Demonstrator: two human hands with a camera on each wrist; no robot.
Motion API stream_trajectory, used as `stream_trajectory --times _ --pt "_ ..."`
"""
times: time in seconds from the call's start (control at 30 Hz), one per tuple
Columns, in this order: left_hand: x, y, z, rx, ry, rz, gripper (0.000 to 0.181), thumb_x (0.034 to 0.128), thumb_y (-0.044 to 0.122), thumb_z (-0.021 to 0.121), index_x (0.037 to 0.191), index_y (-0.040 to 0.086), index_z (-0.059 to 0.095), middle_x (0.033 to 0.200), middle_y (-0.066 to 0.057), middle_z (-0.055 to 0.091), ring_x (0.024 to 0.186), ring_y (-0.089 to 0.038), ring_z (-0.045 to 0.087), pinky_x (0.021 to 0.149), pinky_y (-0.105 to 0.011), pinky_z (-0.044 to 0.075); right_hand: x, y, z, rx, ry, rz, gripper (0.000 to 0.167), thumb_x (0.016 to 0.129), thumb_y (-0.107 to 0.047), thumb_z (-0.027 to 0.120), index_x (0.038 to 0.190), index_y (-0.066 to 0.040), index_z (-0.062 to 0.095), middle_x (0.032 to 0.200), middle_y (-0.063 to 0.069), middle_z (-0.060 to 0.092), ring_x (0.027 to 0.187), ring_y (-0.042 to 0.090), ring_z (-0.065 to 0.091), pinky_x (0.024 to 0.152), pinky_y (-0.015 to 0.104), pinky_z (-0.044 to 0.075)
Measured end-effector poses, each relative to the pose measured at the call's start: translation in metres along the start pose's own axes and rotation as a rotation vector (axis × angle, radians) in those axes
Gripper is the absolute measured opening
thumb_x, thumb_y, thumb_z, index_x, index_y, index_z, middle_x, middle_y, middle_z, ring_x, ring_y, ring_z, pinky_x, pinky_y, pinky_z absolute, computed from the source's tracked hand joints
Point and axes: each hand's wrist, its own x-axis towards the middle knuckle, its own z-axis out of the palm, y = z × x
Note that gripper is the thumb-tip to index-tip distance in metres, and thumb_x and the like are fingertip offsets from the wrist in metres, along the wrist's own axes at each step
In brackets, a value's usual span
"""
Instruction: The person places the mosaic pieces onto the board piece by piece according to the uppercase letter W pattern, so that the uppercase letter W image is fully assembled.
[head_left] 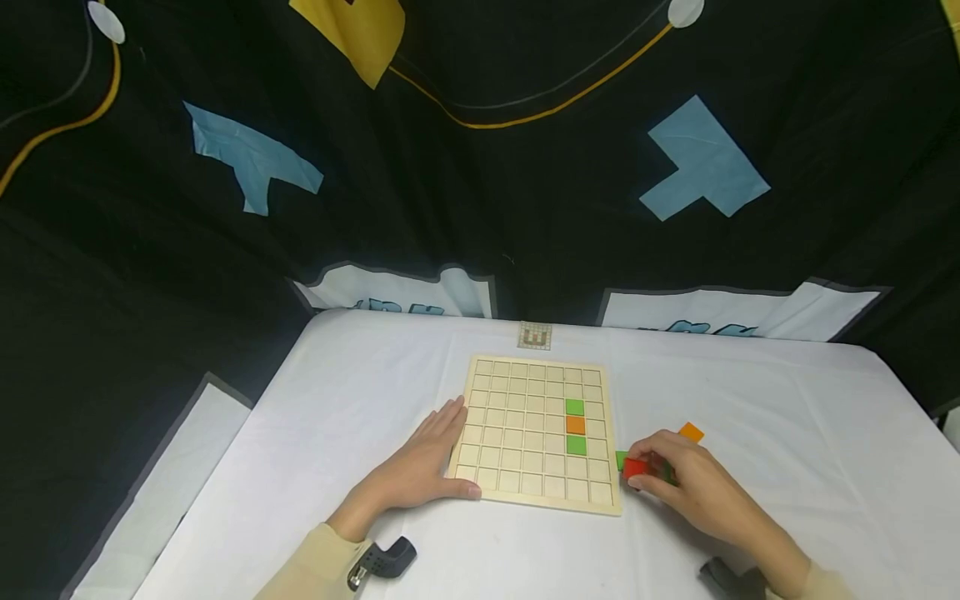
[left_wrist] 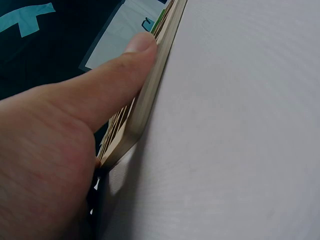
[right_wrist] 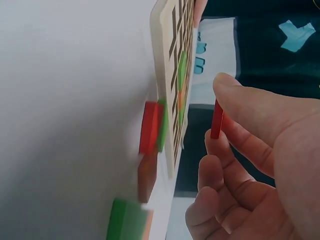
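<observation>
Red, thin, straight-edged tile (right_wrist: pixel 217 121) pinched in the right grip (head_left: pixel 692 483).

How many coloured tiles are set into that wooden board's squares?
3. In the head view, they sit in one column, right of centre on the board: a far green tile, a middle orange tile, a near green tile. None looks hidden.

the sleeves (head_left: pixel 318 565) are beige (the wrist cameras (head_left: pixel 388 560) dark).
</observation>
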Motion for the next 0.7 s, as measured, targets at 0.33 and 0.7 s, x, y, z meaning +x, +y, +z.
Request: stream_trajectory --times 0.33,0.7 --pt "0.000 0.001 0.001 -0.013 -0.009 -0.004 0.123 0.0796 0.070 0.069 0.159 -0.004 0.011 0.168 -0.017 0.003 0.154 -0.031 0.001 0.125 -0.049 0.005 0.009 -0.009 0.013 0.011 -0.011 -0.003 0.023 0.084 -0.020 0.083 0.102 -0.023 0.070 0.092 -0.014 0.060 0.077 0.008 0.051 0.064 0.020 0.046" --pt "0.000 0.001 0.000 -0.006 -0.008 -0.010 0.122 0.0797 0.069 0.069 0.159 -0.004 0.011 0.168 -0.016 0.003 0.155 -0.030 0.001 0.125 -0.048 0.004 0.019 -0.018 0.023 -0.012 -0.031 -0.030 0.022 0.085 -0.022 0.083 0.102 -0.025 0.070 0.097 -0.015 0.061 0.083 0.008 0.053 0.073 0.024 0.051"
